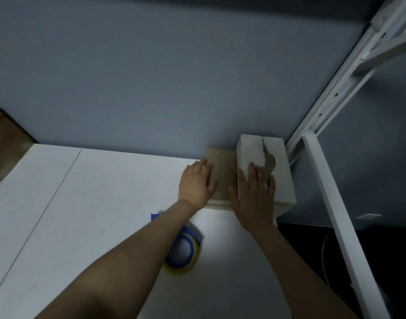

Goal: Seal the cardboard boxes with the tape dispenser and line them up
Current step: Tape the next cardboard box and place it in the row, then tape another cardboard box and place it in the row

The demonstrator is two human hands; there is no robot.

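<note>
Now both hands lie flat and grip nothing, the left hand (197, 180) on the brown box (221, 171) and the right hand (255, 192) on the taller white box (283, 173), likely to push them side by side at the table's (93, 215) far right corner, with the tape rolls (183, 253) lying nearer.

Left grip (197, 183), right grip (255, 196) flat (fingers straight), palms down

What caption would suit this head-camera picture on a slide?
Left hand flat on a brown box, right hand flat on the torn white box beside it, tape roll on the white table.
</note>
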